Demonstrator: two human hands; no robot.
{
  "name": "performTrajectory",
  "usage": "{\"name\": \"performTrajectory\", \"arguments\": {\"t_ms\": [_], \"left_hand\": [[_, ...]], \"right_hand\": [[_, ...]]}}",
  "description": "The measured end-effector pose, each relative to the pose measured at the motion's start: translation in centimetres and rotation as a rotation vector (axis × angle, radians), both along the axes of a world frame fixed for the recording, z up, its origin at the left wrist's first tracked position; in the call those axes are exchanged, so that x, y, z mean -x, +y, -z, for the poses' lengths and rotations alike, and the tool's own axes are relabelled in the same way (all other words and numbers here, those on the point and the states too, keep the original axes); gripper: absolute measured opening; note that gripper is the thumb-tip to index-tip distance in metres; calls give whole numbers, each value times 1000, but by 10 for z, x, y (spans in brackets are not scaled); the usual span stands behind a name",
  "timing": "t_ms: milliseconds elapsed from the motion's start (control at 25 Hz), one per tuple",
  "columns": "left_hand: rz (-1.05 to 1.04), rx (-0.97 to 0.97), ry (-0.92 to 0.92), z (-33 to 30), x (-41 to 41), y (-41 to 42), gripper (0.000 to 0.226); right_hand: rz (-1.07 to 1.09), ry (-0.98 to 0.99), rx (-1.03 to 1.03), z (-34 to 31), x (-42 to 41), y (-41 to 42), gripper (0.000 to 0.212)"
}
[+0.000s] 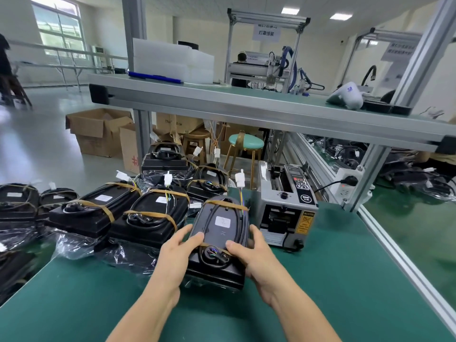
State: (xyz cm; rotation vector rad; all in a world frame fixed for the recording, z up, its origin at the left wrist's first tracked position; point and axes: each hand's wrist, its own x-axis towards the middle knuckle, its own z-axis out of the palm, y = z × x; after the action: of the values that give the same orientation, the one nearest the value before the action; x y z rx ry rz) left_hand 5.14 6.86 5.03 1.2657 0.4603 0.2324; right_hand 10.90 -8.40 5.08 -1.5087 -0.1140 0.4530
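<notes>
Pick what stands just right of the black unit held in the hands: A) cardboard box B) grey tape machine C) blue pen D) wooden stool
B: the grey tape machine stands on the green mat right beside the black unit.

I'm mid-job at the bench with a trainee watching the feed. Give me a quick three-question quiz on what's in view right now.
1. True or false: only the right hand holds the black unit; the left hand is off it.
2. What stands on the green mat just right of the held unit? A) a cardboard box B) the grey tape dispenser C) a teal stool
3. Fill in: the tape bands around the held unit are ___ in colour.
Key: 1 false, both hands hold it; 2 B; 3 brown.
</notes>
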Motion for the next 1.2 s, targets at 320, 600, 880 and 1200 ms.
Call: {"name": "performTrajectory", "arguments": {"t_ms": [320,600,880,1200], "left_hand": [[-23,-432,196,25,-14,-5,54],[-59,-1239,147,35,-12,-19,53],[-1,-1411,113,48,-15,-27,50],[-16,-1430,115,52,-19,-24,43]], "right_hand": [[143,138,42,20,-11,26,18],[226,43,160,23,-11,47,30],[137,22,269,24,-14,55,52],[29,-52,525,33,-25,52,65]]}}
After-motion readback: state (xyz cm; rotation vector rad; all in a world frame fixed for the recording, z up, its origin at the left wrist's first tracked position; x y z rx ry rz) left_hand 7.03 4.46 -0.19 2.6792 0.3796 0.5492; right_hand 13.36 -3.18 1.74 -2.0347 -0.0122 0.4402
